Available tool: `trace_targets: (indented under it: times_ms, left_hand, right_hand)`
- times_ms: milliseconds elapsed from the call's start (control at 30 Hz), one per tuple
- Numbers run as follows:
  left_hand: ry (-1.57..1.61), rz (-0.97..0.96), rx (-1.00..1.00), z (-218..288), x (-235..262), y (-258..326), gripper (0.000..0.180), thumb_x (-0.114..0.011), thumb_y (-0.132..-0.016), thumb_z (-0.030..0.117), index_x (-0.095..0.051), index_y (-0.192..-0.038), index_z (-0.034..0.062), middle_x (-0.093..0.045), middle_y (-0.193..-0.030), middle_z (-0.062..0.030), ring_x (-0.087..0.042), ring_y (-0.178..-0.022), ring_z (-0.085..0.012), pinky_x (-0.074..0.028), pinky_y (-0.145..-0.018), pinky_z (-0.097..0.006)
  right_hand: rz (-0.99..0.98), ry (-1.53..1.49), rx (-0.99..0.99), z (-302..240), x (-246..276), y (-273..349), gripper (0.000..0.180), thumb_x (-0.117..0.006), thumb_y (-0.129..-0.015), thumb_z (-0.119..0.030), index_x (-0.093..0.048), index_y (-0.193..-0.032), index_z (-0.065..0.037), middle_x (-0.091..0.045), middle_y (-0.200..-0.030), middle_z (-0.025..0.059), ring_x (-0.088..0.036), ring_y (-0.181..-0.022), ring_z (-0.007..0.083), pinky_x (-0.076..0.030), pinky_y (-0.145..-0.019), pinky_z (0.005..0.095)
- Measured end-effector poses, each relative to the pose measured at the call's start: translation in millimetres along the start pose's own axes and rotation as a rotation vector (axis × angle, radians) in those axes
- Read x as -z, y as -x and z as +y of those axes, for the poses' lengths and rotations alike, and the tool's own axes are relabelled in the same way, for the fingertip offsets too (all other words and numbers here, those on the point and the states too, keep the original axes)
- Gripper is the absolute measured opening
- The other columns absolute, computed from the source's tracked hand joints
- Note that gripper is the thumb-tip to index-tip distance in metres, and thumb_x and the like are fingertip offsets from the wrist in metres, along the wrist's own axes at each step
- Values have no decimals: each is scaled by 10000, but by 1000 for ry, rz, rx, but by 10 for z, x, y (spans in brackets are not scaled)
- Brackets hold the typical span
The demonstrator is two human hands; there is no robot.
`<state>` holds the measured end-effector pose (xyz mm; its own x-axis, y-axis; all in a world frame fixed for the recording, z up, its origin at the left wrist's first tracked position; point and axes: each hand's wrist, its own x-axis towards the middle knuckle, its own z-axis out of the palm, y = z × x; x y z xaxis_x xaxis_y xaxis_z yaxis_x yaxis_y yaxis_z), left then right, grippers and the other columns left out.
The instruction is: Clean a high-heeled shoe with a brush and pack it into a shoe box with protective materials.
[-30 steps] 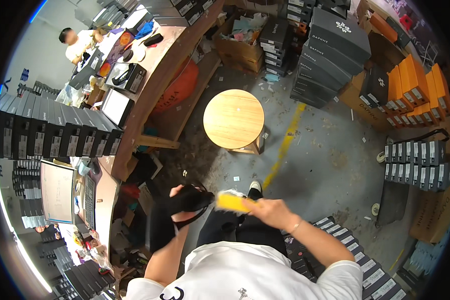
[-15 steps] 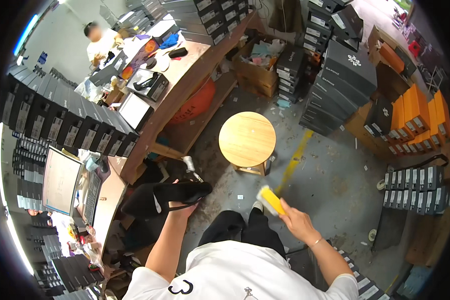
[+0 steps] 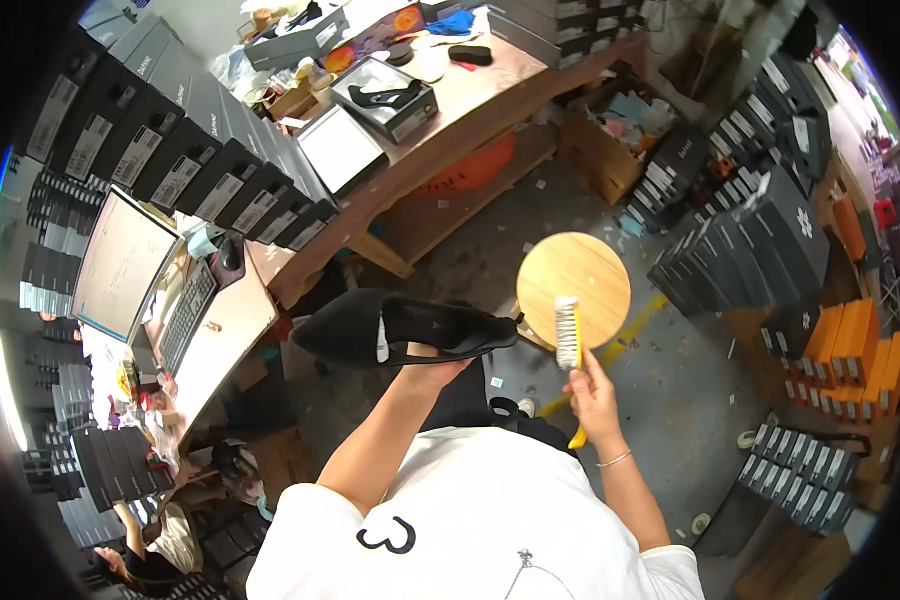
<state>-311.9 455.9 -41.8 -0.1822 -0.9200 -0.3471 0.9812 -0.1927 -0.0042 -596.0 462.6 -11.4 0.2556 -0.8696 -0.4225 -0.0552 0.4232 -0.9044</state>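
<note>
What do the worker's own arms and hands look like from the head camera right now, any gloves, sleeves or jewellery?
Both forearms are bare, with no gloves on the left hand or the right hand. A thin silver bracelet circles the right wrist. Short sleeves of a white T-shirt with black print end at the upper arms. No watch or rings are discernible.

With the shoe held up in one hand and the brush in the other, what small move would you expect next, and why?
Probably bringing the brush leftward to the shoe. The left hand holds the black shoe from beneath, level and turned sideways. The right hand holds the brush upright by its yellow handle, apart from the shoe's heel end, above the round wooden stool. A gap still separates bristles and shoe.
</note>
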Motion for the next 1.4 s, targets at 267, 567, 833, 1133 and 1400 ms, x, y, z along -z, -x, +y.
trace_targets:
  times_ms: [267,567,833,1133,1400]
  left_hand:
    - [78,-44,184,1069,-384,-653,370,-604,-855,272,-660,-1061,-30,-662,-1082,-201,-601,-1090,-361,-481,-990,-488]
    - [-222,-287,434,2009,-757,-1236,303,-514,-928,201,-610,-1105,-24,-657,-1048,-189,-620,-1063,-357,-476,-983,-472]
    - [-145,-169,537,2336,-1050,-1590,350,-464,-944,275,-615,-1048,-23,-649,-1020,-175,-643,-975,-337,-511,-897,-439]
    - [116,201,-86,2587,-814,-2646,365,-744,-783,160,-622,-1087,1,-658,-1061,-154,-648,-949,-238,-541,-817,-357]
    - [-4,176,-124,2892,-1792,-3727,424,-656,-841,386,-600,-1135,85,-659,-1007,-83,-630,-985,-222,-510,-883,-391]
  right_hand:
    - [32,-54,64,-658,-825,-1149,660,-620,-943,-271,-303,-1466,-21,-560,-833,0,-414,-581,13,-331,-485,160]
    - [-90,-186,129,-1324,-1589,-2019,743,-674,-904,-308,-289,-1469,-17,-552,-914,2,-440,-659,13,-331,-503,148]
    - [-195,-197,97,-1765,-1799,-2602,871,-746,-828,-398,-293,-1468,-19,-547,-961,-8,-478,-759,34,-376,-589,157]
    - [-152,166,255,-2212,-1660,-3838,590,-567,-951,-197,-331,-1479,-79,-529,-789,-14,-452,-650,44,-384,-580,184]
    - [-356,468,382,-2916,-1009,-5198,776,-712,-860,-215,-288,-1489,-55,-594,-938,10,-455,-667,50,-398,-604,189]
